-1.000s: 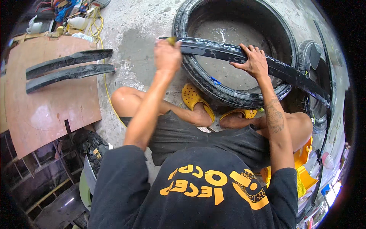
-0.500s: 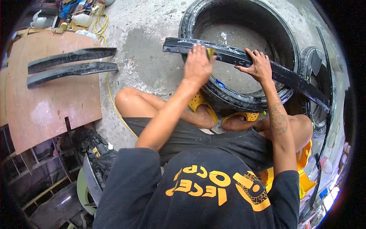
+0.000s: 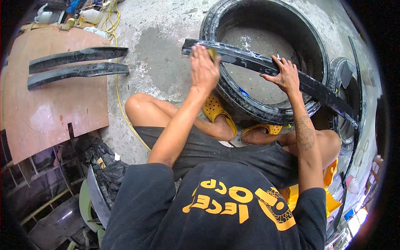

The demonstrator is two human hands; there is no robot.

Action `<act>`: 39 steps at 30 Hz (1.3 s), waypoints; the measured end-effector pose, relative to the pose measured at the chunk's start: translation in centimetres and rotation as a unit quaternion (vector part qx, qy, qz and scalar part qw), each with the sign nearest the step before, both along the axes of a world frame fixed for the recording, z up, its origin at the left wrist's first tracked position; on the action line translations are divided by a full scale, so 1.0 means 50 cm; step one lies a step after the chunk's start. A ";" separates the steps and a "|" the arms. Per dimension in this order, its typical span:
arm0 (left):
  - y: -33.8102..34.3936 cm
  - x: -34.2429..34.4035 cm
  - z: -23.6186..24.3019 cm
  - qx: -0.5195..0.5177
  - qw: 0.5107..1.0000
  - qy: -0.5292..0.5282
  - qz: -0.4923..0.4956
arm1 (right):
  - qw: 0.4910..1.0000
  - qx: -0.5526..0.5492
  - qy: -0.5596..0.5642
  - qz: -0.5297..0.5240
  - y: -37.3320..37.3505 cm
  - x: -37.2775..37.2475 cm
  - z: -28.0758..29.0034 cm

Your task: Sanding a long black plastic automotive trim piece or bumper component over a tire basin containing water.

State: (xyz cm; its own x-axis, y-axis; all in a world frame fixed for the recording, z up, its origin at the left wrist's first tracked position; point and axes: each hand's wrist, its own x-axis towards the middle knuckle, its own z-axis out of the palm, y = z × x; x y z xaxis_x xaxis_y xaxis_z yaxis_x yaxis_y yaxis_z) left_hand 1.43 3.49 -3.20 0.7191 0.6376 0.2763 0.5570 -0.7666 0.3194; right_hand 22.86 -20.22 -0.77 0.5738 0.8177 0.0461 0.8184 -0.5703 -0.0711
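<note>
While the long black strip (image 3: 266, 66) lay across the rim of the big tyre (image 3: 233, 96), bare concrete floor (image 3: 158, 54) stayed open left of the tyre. I pressed my left hand (image 3: 204, 68), curled over a small yellow pad (image 3: 212, 53), near the strip's left end; my right hand (image 3: 285, 77), fingers spread, braced its middle.

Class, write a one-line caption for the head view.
Left hand rubs a long black strip laid across a tyre; right hand steadies it.
</note>
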 end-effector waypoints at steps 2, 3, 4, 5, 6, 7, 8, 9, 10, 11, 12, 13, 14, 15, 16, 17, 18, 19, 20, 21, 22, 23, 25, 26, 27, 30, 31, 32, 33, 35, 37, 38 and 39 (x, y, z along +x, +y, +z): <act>0.025 -0.018 -0.008 -0.007 0.998 -0.037 -0.056 | 1.000 0.010 0.001 0.006 0.011 0.003 0.006; 0.070 -0.039 -0.009 0.077 0.994 -0.072 -0.025 | 1.000 0.014 -0.002 0.012 0.019 0.003 0.008; 0.107 -0.050 0.010 -0.058 0.996 -0.062 0.036 | 1.000 0.000 -0.003 0.006 0.013 0.004 0.005; 0.145 -0.067 0.036 -0.190 0.976 -0.049 0.095 | 1.000 -0.012 -0.003 -0.001 0.006 0.000 0.005; 0.196 -0.096 0.051 -0.250 0.953 -0.001 0.170 | 1.000 -0.009 -0.005 0.002 0.009 -0.004 0.009; 0.237 -0.118 0.062 -0.308 0.919 0.045 0.241 | 1.000 -0.015 0.008 0.000 0.013 -0.002 0.011; 0.249 -0.136 0.058 -0.295 0.914 -0.051 0.273 | 1.000 -0.022 0.019 -0.010 0.013 0.003 0.012; 0.243 -0.157 0.042 -0.286 0.899 -0.142 0.299 | 0.999 -0.024 0.015 -0.019 0.009 0.003 0.014; 0.235 -0.169 0.025 -0.384 0.822 -0.326 0.264 | 1.000 -0.016 0.018 0.000 0.010 0.004 0.017; 0.216 -0.150 0.018 -0.478 0.700 -0.488 0.210 | 1.000 -0.015 0.017 0.006 -0.008 0.017 0.016; 0.198 -0.148 0.015 -0.562 0.625 -0.515 0.170 | 1.000 -0.006 0.001 0.011 -0.036 0.026 0.013; 0.166 -0.140 0.026 -0.648 0.537 -0.524 0.128 | 0.999 0.027 -0.036 0.004 -0.075 0.036 0.015; 0.148 -0.146 0.042 -0.687 0.482 -0.535 0.095 | 0.999 0.054 -0.007 0.001 -0.089 0.033 0.051; 0.130 -0.148 0.060 -0.726 0.421 -0.540 0.064 | 0.996 0.082 0.019 -0.005 -0.102 0.029 0.111; 0.109 -0.154 0.096 -0.756 0.394 -0.522 0.024 | 0.984 0.131 0.112 -0.035 -0.127 0.020 0.170; 0.086 -0.157 0.129 -0.780 0.363 -0.509 -0.015 | 0.960 0.188 0.198 -0.060 -0.161 0.014 0.231; 0.058 -0.149 0.132 -0.797 0.353 -0.489 -0.025 | 0.932 0.301 0.191 -0.061 -0.213 0.004 0.276; 0.034 -0.137 0.131 -0.814 0.321 -0.482 -0.049 | 0.929 0.328 0.130 -0.111 -0.292 -0.006 0.317; 0.027 -0.134 0.135 -0.818 0.300 -0.487 -0.068 | 0.896 0.391 0.137 -0.162 -0.364 -0.025 0.336; -0.011 -0.112 0.143 -0.800 0.398 -0.442 -0.081 | 0.851 0.443 0.115 -0.258 -0.456 -0.044 0.335; -0.043 -0.092 0.145 -0.785 0.457 -0.415 -0.053 | 0.795 0.514 0.098 -0.307 -0.565 -0.061 0.306; -0.073 -0.071 0.152 -0.762 0.515 -0.391 -0.023 | 0.758 0.494 0.052 -0.422 -0.671 -0.082 0.279; -0.135 -0.028 0.172 -0.615 0.709 -0.336 -0.078 | 0.696 0.417 0.039 -0.583 -0.858 -0.148 0.171; -0.152 -0.006 0.176 -0.582 0.743 -0.308 -0.116 | 0.673 0.415 0.099 -0.604 -0.939 -0.189 0.111; -0.165 0.009 0.181 -0.545 0.775 -0.281 -0.151 | 0.648 0.412 0.161 -0.620 -1.018 -0.220 0.034; -0.195 0.041 0.190 -0.547 0.783 -0.261 -0.140 | 0.662 0.288 0.202 -0.662 -1.141 -0.269 -0.110; -0.194 0.045 0.189 -0.540 0.788 -0.259 -0.143 | 0.647 0.323 0.241 -0.647 -1.084 -0.261 -0.132; -0.191 0.047 0.185 -0.563 0.768 -0.263 -0.157 | 0.631 0.356 0.276 -0.632 -1.027 -0.271 -0.142; -0.193 0.050 0.179 -0.588 0.745 -0.265 -0.171 | 0.613 0.387 0.308 -0.615 -0.956 -0.281 -0.140; -0.228 0.066 0.162 -0.597 0.771 -0.203 -0.093 | 0.576 0.444 0.355 -0.588 -0.854 -0.278 -0.106; -0.268 0.092 0.114 -0.609 0.779 -0.147 -0.025 | 0.536 0.495 0.404 -0.552 -0.835 -0.261 -0.075; -0.298 0.109 0.095 -0.646 0.749 -0.141 -0.036 | 0.516 0.518 0.430 -0.529 -0.821 -0.257 -0.061; -0.342 0.134 0.081 -0.685 0.715 -0.132 -0.049 | 0.494 0.541 0.452 -0.509 -0.799 -0.232 -0.049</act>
